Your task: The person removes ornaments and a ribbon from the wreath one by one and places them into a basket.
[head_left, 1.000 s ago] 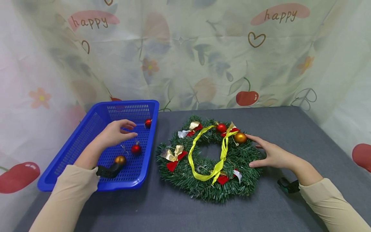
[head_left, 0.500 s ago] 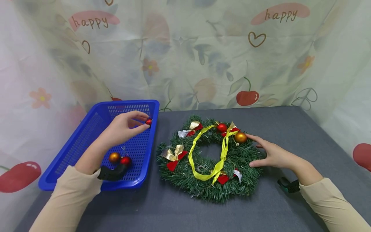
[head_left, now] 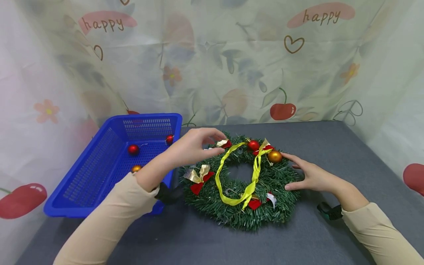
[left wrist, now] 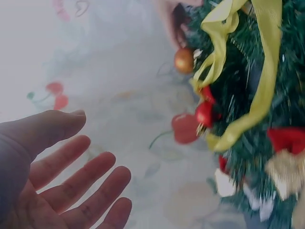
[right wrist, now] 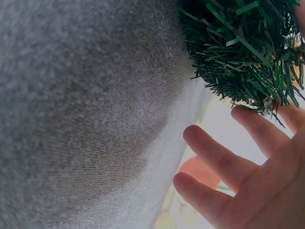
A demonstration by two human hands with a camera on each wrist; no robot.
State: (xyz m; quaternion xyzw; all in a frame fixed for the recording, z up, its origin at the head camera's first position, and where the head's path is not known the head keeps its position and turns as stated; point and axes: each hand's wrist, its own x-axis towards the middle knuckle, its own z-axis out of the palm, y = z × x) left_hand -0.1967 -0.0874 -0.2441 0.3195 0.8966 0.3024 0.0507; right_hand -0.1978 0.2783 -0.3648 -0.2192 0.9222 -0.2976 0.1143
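The round green tinsel wreath (head_left: pixel 232 218) lies on the grey cloth-covered desk (head_left: pixel 318 141), the left hand (head_left: pixel 195 147) over its far left, fingers loose, empty, apparently a reaching step needing a pinch next, the right hand (head_left: pixel 309 177) ungrasping at its right.

Grey tabletop (head_left: pixel 318 143), blue basket (head_left: pixel 69 212), decorated green wreath (head_left: pixel 238 217)

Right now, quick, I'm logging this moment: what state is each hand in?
Left hand: open, holding nothing.
Right hand: open, fingers spread at the edge of the wreath, not gripping it.
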